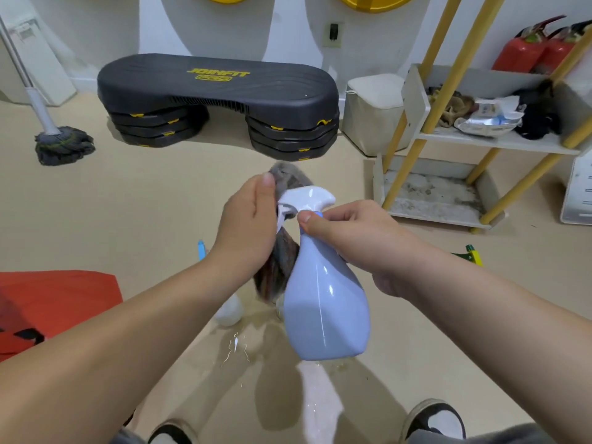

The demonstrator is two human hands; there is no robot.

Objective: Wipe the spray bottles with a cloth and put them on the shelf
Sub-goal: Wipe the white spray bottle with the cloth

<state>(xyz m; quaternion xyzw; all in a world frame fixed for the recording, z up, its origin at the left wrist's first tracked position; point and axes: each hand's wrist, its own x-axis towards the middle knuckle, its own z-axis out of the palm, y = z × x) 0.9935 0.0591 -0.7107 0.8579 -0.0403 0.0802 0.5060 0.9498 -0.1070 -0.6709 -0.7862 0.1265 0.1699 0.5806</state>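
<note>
Over a wet floor (pixel 144 203): right hand (pixel 358 241) grips lilac plastic spray bottle (pixel 323 302), left hand (pixel 246 225) clutches grey cloth (pixel 278 261)
Ahead: black JOINFIT step platform (pixel 217 88), yellow-legged shelf (pixel 480 141) off right

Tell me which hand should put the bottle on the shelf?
Probably right: the right hand grips the bottle, and the shelf stands on that side. The left hand holds the cloth.

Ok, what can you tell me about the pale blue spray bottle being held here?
The spray bottle has a glossy, pale blue plastic body, widening toward a flat base, and a white trigger head on a blue collar. It hangs tilted in mid-air above the floor, head up, base nearer the camera. The right hand pinches its neck; the left hand holds a grey cloth against the trigger side.
</note>
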